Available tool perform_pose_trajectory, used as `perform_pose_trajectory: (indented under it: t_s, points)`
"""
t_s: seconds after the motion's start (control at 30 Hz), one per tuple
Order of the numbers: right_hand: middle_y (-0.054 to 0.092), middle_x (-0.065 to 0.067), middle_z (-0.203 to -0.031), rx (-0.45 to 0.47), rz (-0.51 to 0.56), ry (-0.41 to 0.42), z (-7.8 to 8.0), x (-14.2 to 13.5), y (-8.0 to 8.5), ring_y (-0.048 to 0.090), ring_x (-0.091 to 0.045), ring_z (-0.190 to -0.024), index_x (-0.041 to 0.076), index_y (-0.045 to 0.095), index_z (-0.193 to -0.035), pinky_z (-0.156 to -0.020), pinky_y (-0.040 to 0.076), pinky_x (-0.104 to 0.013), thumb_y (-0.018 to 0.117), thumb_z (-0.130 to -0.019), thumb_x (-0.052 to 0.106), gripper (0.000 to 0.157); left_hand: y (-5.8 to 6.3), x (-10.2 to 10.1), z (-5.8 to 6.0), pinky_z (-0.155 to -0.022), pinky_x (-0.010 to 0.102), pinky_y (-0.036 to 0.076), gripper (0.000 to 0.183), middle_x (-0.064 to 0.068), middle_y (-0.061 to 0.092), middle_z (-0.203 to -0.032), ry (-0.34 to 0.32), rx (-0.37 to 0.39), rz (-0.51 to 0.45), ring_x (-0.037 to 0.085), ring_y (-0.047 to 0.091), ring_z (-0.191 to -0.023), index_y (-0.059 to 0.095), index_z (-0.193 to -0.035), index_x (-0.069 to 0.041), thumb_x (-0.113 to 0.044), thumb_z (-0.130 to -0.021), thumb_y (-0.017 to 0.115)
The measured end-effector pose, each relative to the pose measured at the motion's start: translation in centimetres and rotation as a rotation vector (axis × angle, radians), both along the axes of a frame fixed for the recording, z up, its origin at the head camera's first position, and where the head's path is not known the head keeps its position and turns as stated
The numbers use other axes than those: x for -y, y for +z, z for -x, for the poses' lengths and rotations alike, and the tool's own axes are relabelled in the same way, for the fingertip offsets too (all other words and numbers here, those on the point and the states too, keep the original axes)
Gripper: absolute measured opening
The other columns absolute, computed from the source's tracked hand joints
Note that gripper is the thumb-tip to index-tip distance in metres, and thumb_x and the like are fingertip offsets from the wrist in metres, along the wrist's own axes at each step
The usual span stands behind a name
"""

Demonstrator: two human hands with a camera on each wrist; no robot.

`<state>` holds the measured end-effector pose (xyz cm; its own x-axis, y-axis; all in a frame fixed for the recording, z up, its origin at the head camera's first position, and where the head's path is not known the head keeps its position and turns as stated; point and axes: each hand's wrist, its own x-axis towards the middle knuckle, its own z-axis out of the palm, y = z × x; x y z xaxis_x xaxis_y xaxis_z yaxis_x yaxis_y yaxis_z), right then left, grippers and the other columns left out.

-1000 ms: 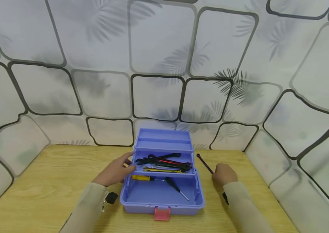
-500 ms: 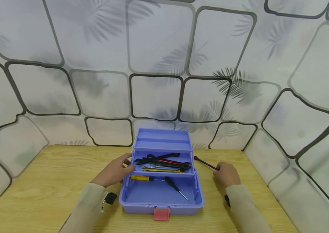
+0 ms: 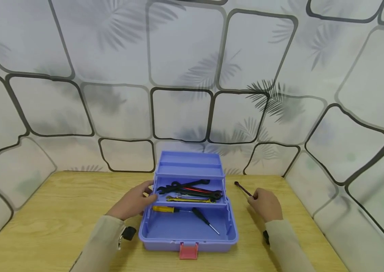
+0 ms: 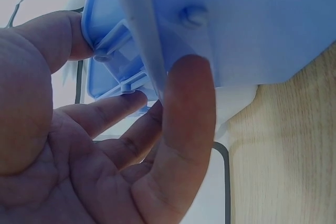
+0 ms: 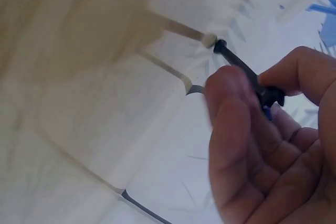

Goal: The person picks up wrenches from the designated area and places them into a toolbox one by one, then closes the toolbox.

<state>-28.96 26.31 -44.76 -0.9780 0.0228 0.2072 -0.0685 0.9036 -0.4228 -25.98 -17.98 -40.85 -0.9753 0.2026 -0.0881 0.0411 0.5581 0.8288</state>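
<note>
A lavender toolbox stands open on the table with its upper tray raised. My left hand grips the left side of that tray; in the left wrist view the thumb lies at its edge and the fingers reach around the hinge arms. To the right of the box, my right hand pinches a dark combination wrench near one end, its other end pointing away and left. The right wrist view shows the wrench between thumb and fingers, with an open jaw near the thumb.
Several wrenches, black, red and yellow, lie in the raised tray. A yellow-handled screwdriver and a black-handled screwdriver are in the lower compartment. A pink latch hangs at the front. Patterned cloth walls surround the wooden table.
My right hand has shifted slightly to the right, and the wrench has swung about in its fingers, now looking shorter. The left hand and the toolbox have stayed in place.
</note>
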Motion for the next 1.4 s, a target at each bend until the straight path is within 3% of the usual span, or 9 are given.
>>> perform_pose_trajectory:
  t_s: [0.23,0.43,0.53,0.8,1.1,1.4]
  points:
    - [0.065,0.0,-0.063,0.093,0.038,-0.034,-0.8,0.3,0.3,0.057,-0.015,-0.053,0.003,0.069,-0.076,-0.05,0.045,-0.032,0.069,-0.097,0.016,0.025,-0.1,0.0,0.0,-0.063,0.039,0.06,0.061,0.012,0.065,-0.116,-0.006,-0.006,0.001,0.024,0.066,-0.091,0.043,-0.157,-0.016,-0.027,-0.101,0.065]
    - [0.045,0.004,-0.047,0.114,0.001,-0.045,-1.0,0.3,0.5,0.04,-0.012,-0.046,0.01,0.054,-0.051,-0.048,0.035,-0.027,0.071,-0.095,0.015,0.047,0.0,0.0,-0.1,-0.064,0.039,0.06,0.061,0.012,0.065,-0.116,-0.007,-0.015,0.009,0.023,0.066,-0.091,0.043,-0.157,-0.015,-0.026,-0.102,0.065]
    - [0.04,0.006,-0.044,0.13,-0.008,-0.042,-1.1,0.1,0.6,0.037,-0.011,-0.045,0.013,0.049,-0.048,-0.047,0.033,-0.026,0.071,-0.094,0.015,0.052,0.1,0.0,-0.1,-0.065,0.038,0.06,0.06,0.013,0.065,-0.118,-0.008,-0.015,0.016,0.023,0.067,-0.092,0.044,-0.157,-0.014,-0.027,-0.102,0.065]
    - [0.05,0.003,-0.047,0.151,-0.025,-0.018,-1.1,0.0,0.7,0.045,-0.015,-0.047,0.009,0.059,-0.052,-0.05,0.038,-0.029,0.068,-0.097,0.014,0.045,0.3,-0.1,-0.2,-0.063,0.038,0.06,0.06,0.013,0.065,-0.116,0.0,-0.013,0.016,0.023,0.066,-0.09,0.044,-0.157,-0.015,-0.026,-0.101,0.065]
    - [0.047,0.003,-0.044,0.116,-0.041,-0.025,-1.2,0.3,0.6,0.042,-0.014,-0.044,0.009,0.053,-0.05,-0.047,0.036,-0.028,0.067,-0.095,0.011,0.047,0.3,-0.1,-0.3,-0.064,0.038,0.06,0.06,0.013,0.066,-0.117,-0.004,-0.012,0.012,0.023,0.066,-0.09,0.044,-0.157,-0.017,-0.027,-0.101,0.065]
    - [0.058,0.002,-0.048,0.217,0.081,-0.003,-0.9,0.5,-0.6,0.055,-0.015,-0.047,0.007,0.06,-0.053,-0.05,0.044,-0.028,0.067,-0.089,0.01,0.037,0.3,-0.3,-0.3,-0.064,0.038,0.06,0.06,0.014,0.066,-0.12,0.003,-0.019,0.027,0.023,0.067,-0.091,0.045,-0.157,-0.016,-0.025,-0.101,0.065]
